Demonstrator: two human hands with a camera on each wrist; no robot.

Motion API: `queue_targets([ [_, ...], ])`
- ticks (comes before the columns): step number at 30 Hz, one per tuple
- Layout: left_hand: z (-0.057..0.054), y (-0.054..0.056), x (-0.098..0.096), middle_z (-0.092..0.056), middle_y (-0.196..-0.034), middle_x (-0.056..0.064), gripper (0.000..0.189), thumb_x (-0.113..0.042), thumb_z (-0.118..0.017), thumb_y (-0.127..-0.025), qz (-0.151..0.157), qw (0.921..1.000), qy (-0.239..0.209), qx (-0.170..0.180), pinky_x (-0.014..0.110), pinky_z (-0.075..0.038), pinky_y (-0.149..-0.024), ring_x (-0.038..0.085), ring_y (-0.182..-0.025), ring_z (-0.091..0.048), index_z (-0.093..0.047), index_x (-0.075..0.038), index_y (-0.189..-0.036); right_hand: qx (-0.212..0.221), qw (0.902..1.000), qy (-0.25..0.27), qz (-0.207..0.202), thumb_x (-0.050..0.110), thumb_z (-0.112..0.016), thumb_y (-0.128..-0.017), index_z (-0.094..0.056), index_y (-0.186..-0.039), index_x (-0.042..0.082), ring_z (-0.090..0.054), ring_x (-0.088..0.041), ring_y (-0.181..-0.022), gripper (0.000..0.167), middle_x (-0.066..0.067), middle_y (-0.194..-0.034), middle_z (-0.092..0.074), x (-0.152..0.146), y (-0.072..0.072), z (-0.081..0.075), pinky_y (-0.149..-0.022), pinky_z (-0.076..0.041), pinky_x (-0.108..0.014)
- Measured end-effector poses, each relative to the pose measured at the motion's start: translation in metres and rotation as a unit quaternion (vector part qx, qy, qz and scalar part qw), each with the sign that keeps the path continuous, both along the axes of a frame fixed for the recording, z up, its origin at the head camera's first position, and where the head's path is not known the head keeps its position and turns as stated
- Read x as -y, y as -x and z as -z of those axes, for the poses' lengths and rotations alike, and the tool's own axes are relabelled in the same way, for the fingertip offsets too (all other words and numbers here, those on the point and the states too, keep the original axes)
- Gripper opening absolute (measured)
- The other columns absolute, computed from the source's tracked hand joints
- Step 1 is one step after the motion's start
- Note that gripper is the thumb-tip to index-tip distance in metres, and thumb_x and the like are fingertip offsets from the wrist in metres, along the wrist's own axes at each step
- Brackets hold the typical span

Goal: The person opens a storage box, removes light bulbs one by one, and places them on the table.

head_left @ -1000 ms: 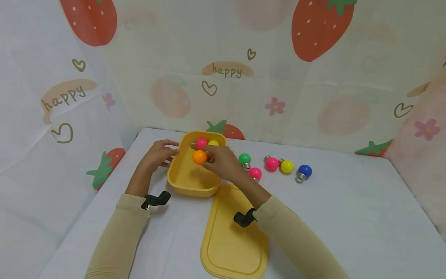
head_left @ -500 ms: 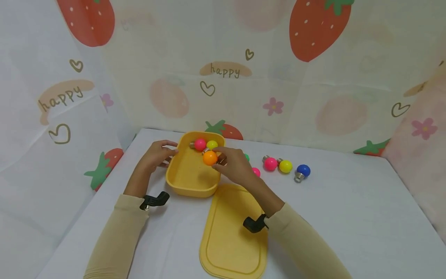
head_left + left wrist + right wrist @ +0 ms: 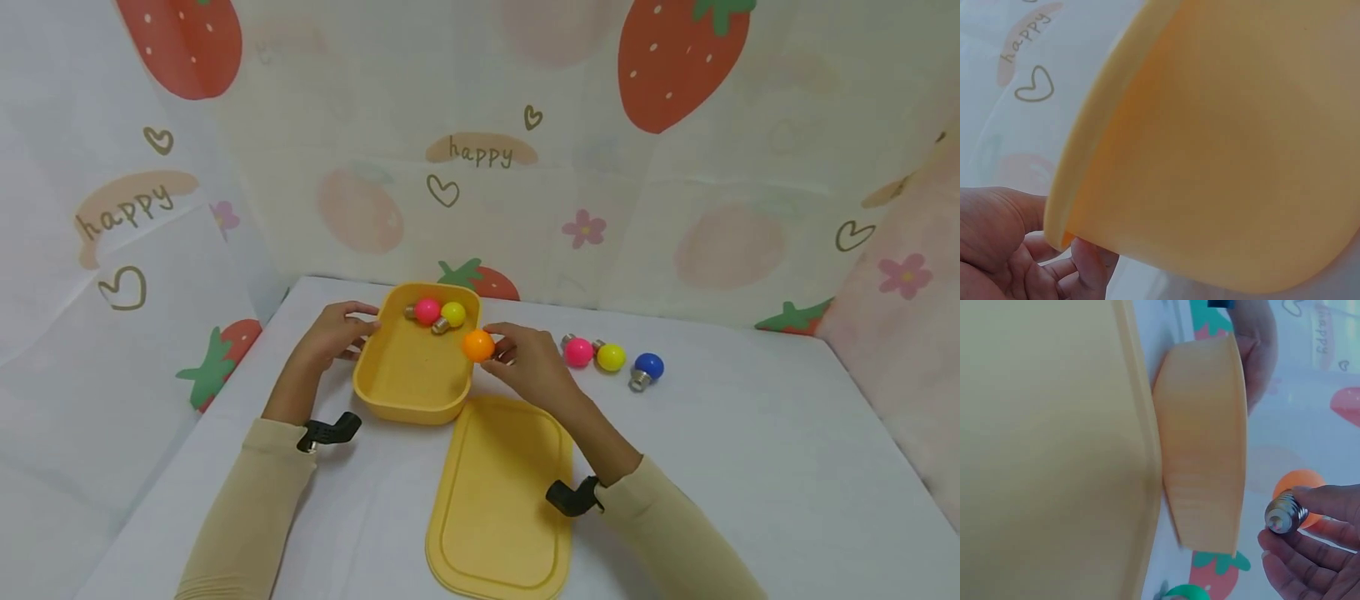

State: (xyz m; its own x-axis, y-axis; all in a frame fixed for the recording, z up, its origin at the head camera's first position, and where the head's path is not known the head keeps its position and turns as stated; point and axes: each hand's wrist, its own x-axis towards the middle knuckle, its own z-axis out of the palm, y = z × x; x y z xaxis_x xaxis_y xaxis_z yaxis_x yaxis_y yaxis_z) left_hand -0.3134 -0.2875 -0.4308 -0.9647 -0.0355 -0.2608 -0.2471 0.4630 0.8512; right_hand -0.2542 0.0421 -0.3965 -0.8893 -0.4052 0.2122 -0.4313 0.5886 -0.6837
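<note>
My right hand [image 3: 529, 364] pinches an orange light bulb [image 3: 478, 346] over the right rim of a yellow plastic box [image 3: 405, 400]. In the right wrist view, thumb and fingers hold the bulb's silver screw base [image 3: 1286, 512]. My left hand [image 3: 335, 335] grips the box's left side, thumb at the rim and other fingers outside against the wall, as the left wrist view shows. A pink bulb [image 3: 428, 312] and a yellow bulb [image 3: 453, 314] lie inside at the far end.
A yellow lid [image 3: 504, 500] lies flat, near the box's front right corner. To the right on the white table are a pink bulb [image 3: 578, 352], a yellow bulb [image 3: 611, 357] and a blue bulb [image 3: 649, 367]. A green bulb [image 3: 1188, 592] shows at the right wrist view's bottom.
My right hand has carried the orange bulb rightward, from above the box's inside to its right rim. It now hides the green bulb and one pink bulb on the table. The left hand keeps its place.
</note>
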Motion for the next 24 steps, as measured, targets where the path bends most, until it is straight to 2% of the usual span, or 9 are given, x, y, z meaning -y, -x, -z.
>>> queue_targets([
  [7,0.002,0.001,0.0,-0.063,-0.126,0.02,0.049,-0.026,-0.063,-0.101,0.003,0.9999,-0.013,-0.003,0.027,-0.058,-0.071,0.026,-0.094,-0.063,-0.05,-0.009,-0.146,0.017,0.9997,0.004,0.019,0.013,-0.078,-0.09,-0.063,-0.136,0.008,-0.07,-0.021,-0.09,0.048,-0.008,-0.103,-0.074,-0.026,-0.008,0.006,-0.072,-0.06,-0.031],
  [13,0.002,0.002,0.001,-0.065,-0.124,0.018,0.048,-0.026,-0.062,-0.102,0.005,0.9999,-0.009,-0.007,0.028,-0.058,-0.071,0.024,-0.091,-0.063,-0.051,-0.009,-0.145,0.0,0.9992,0.012,0.039,0.011,-0.079,-0.089,-0.063,-0.135,0.007,-0.072,-0.021,-0.088,0.049,-0.009,-0.101,-0.074,-0.046,-0.011,0.01,-0.075,-0.06,-0.034],
  [19,0.002,0.002,0.001,-0.065,-0.123,0.018,0.048,-0.026,-0.063,-0.101,0.001,1.0,-0.007,-0.004,0.029,-0.058,-0.072,0.025,-0.092,-0.063,-0.051,-0.01,-0.144,-0.025,0.9986,0.022,0.041,0.008,-0.081,-0.086,-0.066,-0.13,0.003,-0.072,-0.021,-0.081,0.047,-0.01,-0.097,-0.076,-0.059,-0.012,0.013,-0.076,-0.06,-0.037],
  [24,0.001,0.002,0.001,-0.064,-0.125,0.018,0.048,-0.027,-0.062,-0.102,0.003,1.0,-0.002,-0.003,0.029,-0.058,-0.073,0.026,-0.094,-0.063,-0.051,-0.01,-0.145,-0.027,0.998,0.012,0.056,0.008,-0.08,-0.086,-0.066,-0.13,0.003,-0.072,-0.022,-0.082,0.047,-0.011,-0.097,-0.075,-0.068,-0.015,0.013,-0.077,-0.06,-0.039],
])
